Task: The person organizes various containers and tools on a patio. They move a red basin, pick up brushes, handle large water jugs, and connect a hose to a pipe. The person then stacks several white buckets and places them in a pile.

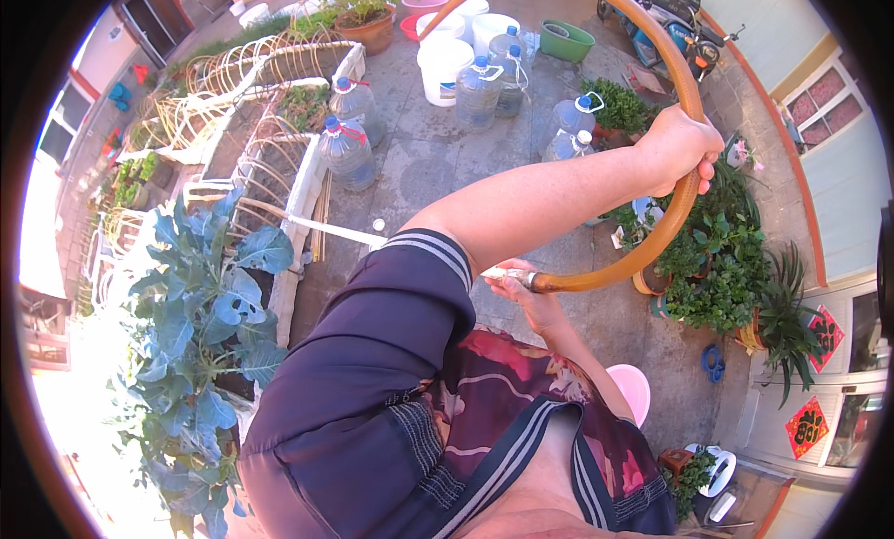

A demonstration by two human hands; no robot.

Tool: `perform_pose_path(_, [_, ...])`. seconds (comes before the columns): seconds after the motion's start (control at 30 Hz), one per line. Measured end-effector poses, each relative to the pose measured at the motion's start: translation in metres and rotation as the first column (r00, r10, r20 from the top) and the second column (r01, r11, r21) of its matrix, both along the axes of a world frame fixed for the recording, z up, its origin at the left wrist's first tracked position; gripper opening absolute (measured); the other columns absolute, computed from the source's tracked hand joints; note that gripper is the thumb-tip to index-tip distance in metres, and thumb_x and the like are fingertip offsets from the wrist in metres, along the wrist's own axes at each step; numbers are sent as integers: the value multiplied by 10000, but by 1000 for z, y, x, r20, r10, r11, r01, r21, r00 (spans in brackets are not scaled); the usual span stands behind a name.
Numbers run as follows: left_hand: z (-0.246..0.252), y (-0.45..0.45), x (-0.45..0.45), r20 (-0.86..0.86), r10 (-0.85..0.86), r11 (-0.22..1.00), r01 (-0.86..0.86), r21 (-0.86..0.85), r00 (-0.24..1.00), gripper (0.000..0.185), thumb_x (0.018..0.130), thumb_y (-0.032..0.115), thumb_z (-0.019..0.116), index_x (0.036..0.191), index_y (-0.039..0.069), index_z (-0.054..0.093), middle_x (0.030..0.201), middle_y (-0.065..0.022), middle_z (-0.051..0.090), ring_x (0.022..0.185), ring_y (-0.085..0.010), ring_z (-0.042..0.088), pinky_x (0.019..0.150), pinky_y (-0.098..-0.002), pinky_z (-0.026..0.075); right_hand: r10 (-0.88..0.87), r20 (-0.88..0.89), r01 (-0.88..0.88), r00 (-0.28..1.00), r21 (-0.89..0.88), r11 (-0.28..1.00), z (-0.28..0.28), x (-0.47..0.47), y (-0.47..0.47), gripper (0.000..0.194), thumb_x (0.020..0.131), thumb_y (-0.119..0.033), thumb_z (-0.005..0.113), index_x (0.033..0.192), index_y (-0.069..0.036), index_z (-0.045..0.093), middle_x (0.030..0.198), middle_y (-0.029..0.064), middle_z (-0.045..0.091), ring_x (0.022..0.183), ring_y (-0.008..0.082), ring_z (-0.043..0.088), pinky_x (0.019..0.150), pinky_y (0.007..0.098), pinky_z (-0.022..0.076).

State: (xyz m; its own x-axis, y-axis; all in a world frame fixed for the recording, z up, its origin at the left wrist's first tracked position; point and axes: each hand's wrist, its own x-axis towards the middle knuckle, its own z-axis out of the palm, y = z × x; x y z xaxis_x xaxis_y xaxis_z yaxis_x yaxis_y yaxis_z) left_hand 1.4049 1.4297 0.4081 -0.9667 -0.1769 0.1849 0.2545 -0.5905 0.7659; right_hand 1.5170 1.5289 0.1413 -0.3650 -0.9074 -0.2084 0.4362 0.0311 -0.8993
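Note:
My left hand (pixel 679 151) is closed around an amber plastic hose (pixel 646 249), which loops up past the top edge of the view and curves down beneath the hand. The left arm, in a dark sleeve with grey-striped cuff, stretches across above the right one. Lower down, my right hand (pixel 525 291) holds the silvery fitting (pixel 513 276) at the hose's end; the sleeve and forearm hide part of the fitting's far side. A white pipe (pixel 335 229) runs from the planter edge to behind the sleeve.
Large plastic water bottles (pixel 478 95) and white buckets (pixel 445 71) stand on the paving. Leafy plants grow in the raised bed (pixel 297 210) at left. Potted plants (pixel 723 273) line the right side; a pink basin (pixel 631 392) sits near my right arm. A parked scooter (pixel 653 36) is beyond.

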Motion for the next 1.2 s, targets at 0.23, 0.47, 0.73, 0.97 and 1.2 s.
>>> perform_pose_path(0.23, [-8,-42,-17,100,-89,990,78,114,991,153,913,117,650,826,28,561,716,-84,581,598,-205,597,561,-404,558,-315,78,322,946,-98,942,35,27,1,452,868,-104,771,1243,-33,530,1299,168,592,1138,265,634,958,413,569])
perform_pose_path(0.47, [-22,-103,-15,-76,-178,980,183,80,981,395,961,347,672,1134,30,510,987,-131,612,927,-284,669,822,-494,587,-320,14,320,947,-99,942,61,33,-36,381,896,-100,720,1208,-60,506,1286,222,589,1122,353,658,955,474,581])
perform_pose_path(0.73, [-156,-199,122,275,-350,474,423,-772,895,867,888,503,721,1528,41,363,1465,-209,497,1367,-300,478,1140,-407,369,-474,-14,474,881,22,880,91,-37,-90,374,987,-278,651,1246,-50,505,1169,130,634,997,326,703,882,432,614])
perform_pose_path(0.97, [-180,-211,169,-13,214,237,-65,-969,977,546,909,377,707,1367,140,525,1245,-150,655,1142,-335,635,936,-419,508,-188,-464,340,866,271,900,139,-54,-118,691,907,-518,708,1370,-35,532,1257,115,623,1120,250,646,924,385,537])
perform_pose_path(1.2, [-142,-232,172,-6,305,137,-50,-989,952,413,913,442,698,1206,176,580,998,-129,716,951,-339,693,801,-431,518,122,-856,442,-503,-133,887,268,-92,-96,684,797,-273,813,1406,-138,532,1363,53,579,1329,262,512,1098,453,411])
